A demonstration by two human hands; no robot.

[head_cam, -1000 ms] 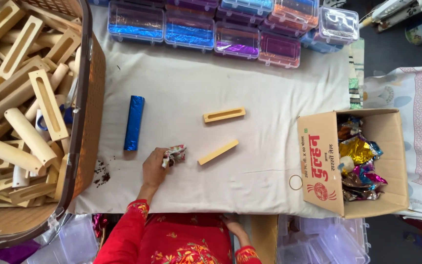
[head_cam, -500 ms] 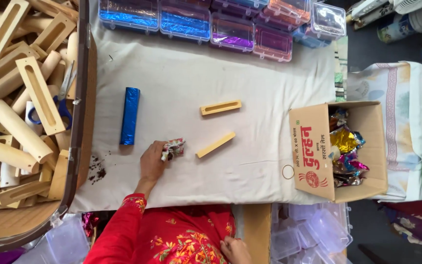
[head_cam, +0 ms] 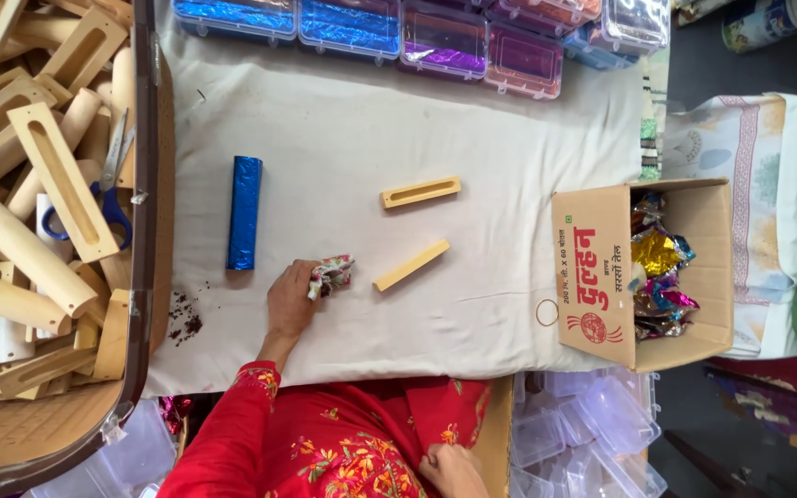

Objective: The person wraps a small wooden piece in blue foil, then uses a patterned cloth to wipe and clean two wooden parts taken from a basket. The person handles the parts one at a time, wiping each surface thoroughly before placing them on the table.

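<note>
My left hand (head_cam: 290, 301) rests on the white cloth-covered table (head_cam: 343, 138), shut on a small crumpled colourful wrapper (head_cam: 331, 273). Just right of it lies a plain wooden block (head_cam: 411, 266), and beyond that a slotted wooden block (head_cam: 421, 193). A roll wrapped in blue foil (head_cam: 244, 212) lies to the left of the hand. My right hand (head_cam: 454, 468) sits low on my red patterned garment at the bottom edge; its fingers are partly out of view.
A large tray (head_cam: 145, 277) on the left holds several wooden moulds and blue-handled scissors (head_cam: 108, 198). Clear boxes of coloured foil (head_cam: 445, 41) line the far edge. An open cardboard box (head_cam: 601, 267) with foil wrappers stands right. A rubber band (head_cam: 546, 313) and dark crumbs (head_cam: 186, 318) lie nearby.
The view has shifted slightly. My left hand stays in the same spot on the wrapper, and the blocks and the blue roll have not moved.
</note>
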